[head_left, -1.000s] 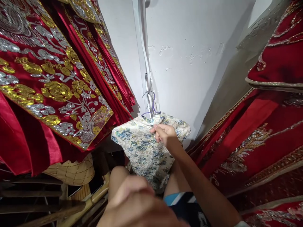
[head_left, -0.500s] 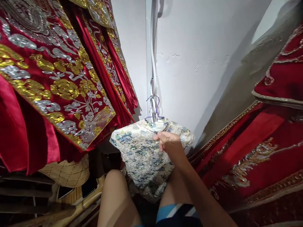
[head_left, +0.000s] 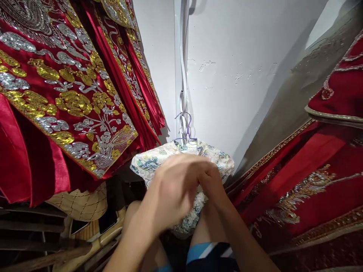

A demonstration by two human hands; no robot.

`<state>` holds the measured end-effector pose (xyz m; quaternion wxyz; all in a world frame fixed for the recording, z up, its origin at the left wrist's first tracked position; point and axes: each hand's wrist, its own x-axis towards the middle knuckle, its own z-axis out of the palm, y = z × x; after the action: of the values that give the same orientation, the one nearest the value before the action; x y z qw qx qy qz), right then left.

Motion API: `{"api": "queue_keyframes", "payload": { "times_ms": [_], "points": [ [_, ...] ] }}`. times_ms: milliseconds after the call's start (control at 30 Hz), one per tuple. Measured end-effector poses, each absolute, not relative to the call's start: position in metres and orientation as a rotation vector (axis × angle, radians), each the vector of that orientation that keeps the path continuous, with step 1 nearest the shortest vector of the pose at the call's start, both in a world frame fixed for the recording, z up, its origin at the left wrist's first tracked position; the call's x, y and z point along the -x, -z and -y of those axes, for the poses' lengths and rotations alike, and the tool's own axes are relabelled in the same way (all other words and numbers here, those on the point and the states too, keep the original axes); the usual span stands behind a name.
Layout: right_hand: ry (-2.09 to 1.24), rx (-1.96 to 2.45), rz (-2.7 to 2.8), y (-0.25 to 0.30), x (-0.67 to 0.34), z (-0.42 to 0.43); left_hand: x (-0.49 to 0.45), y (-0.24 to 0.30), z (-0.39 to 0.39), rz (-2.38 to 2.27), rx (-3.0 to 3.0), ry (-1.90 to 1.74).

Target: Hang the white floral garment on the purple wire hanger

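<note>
A short-sleeved floral blouse (head_left: 150, 160), white with blue and yellow-green flowers, hangs on a purple wire hanger (head_left: 189, 122). My left hand (head_left: 174, 185) passes in front of the blouse, smeared by motion, and its fingers cannot be made out clearly. Just to its right, my right hand (head_left: 212, 181) is close to the blouse's front with its visible fingers curled. The left hand covers its fingertips, so whatever they hold is hidden. Much of the blouse's front and neckline is behind both hands.
A white metal strip with slots (head_left: 182, 56) on the wall bears the hanger. Red garments with gold and silver embroidery (head_left: 76, 104) hang at left, beaded red ones (head_left: 317, 181) at right. A phone (head_left: 107, 221) and a tan quilted item (head_left: 82, 204) rest on bamboo furniture (head_left: 98, 247).
My left hand has come in from below, across the blouse to my right hand. The right hand was pinched near the neckline; it has moved slightly right, and its fingertips are now covered.
</note>
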<state>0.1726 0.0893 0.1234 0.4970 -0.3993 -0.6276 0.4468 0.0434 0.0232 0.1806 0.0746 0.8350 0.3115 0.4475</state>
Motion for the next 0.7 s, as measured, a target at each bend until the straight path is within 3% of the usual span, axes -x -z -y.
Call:
{"api": "queue_keyframes", "payload": {
  "times_ms": [133, 367, 500, 600, 700],
  "points": [
    [-1.024, 0.907, 1.48, -0.122, -0.174, -0.091, -0.02, -0.165, -0.075, -1.257, -2.56, -1.2],
    [-1.06, 0.913, 1.415, -0.11, -0.166, -0.101, -0.017, -0.156, -0.087, -1.328, -2.63, -1.108],
    [-1.103, 0.98, 1.394, -0.087, -0.158, -0.113, -0.008, -0.163, -0.092, -1.444, -2.402, -1.628],
    [-1.135, 0.994, 1.429, -0.061, -0.157, -0.111, 0.024, -0.157, -0.104, -1.498, -1.694, -2.159],
    [-1.203, 0.974, 1.41, -0.041, -0.157, -0.094, 0.064, -0.129, -0.113, -1.257, -0.836, -2.321]
  ]
}}
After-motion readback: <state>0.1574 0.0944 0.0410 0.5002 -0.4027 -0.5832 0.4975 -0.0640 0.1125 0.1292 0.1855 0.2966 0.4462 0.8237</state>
